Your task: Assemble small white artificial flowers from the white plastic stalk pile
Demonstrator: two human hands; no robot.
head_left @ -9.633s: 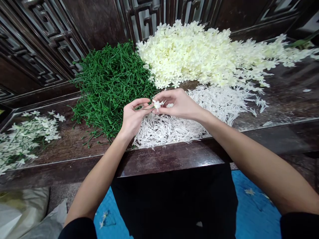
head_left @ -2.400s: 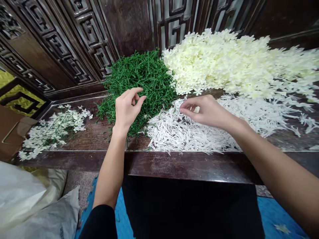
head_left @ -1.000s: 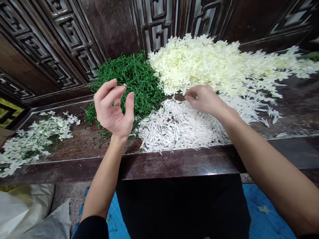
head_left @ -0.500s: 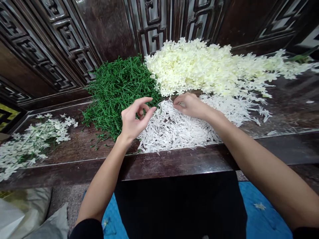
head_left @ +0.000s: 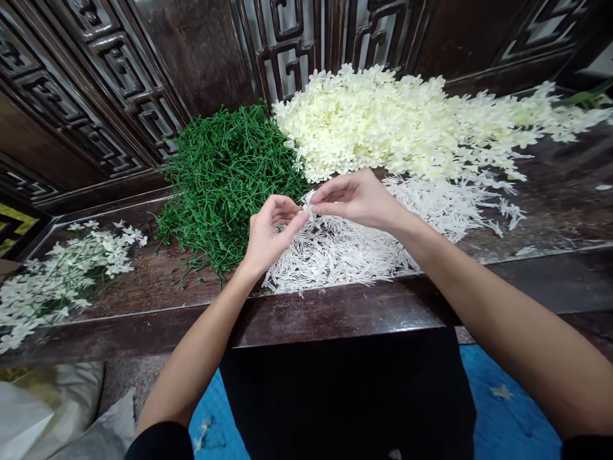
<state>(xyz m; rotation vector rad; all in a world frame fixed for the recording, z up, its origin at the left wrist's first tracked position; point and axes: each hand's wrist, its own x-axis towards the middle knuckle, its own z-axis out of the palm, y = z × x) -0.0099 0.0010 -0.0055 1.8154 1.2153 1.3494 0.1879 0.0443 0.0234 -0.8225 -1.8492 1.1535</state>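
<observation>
A small white flower is pinched between the fingertips of my left hand and my right hand, which meet over the work surface. Under them spreads a pile of thin white pieces. Green stems lie heaped just beyond and left of my left hand. Behind my right hand is a large mound of cream-white blossoms. What else may be inside the fingers is hidden.
Finished-looking white flowers with green stems lie at the far left of the dark wooden bench. Carved wooden panels rise behind. Pale bags are on the floor at the lower left; blue cloth shows below.
Both hands have come together; my right hand has moved left to my left hand, which shifted slightly right. A white flower now shows between their fingertips.
</observation>
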